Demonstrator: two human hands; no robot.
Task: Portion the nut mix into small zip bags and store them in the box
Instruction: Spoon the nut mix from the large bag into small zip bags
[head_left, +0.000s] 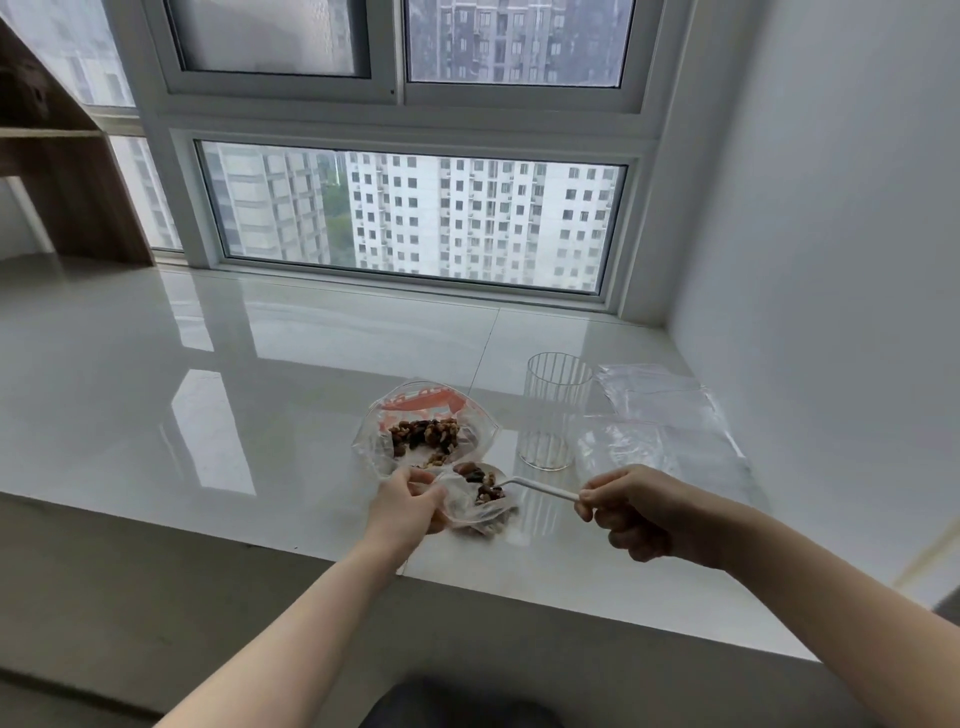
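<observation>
The small zip bag (480, 501) sits near the front edge of the window ledge (208, 415), a glossy white stone surface, roughly midway along it. It is clear plastic, crumpled, with a little of the nut mix already inside. The left hand (402, 501) holds it by its left side, fingers curled into the plastic in a closed grip that keeps the mouth open. The bowl of a white plastic spoon (537, 488) reaches into the bag's mouth from the right; the right hand (631, 512) pinches the end of the handle between thumb and curled fingers, its grip closed on the spoon.

Just behind the small bag, touching it, lies the large zip bag (423, 421) with a red strip along its open top, and a heap of brown and dark nut mix (426, 434) inside.

To the right of the large bag stands a clear ribbed glass (556, 410), upright. Beside and behind it, toward the right end of the ledge by the wall, lies a loose stack of empty clear bags (670, 415), flat on the stone.

Behind the ledge a window (410, 213) looks out on tall apartment blocks.
</observation>
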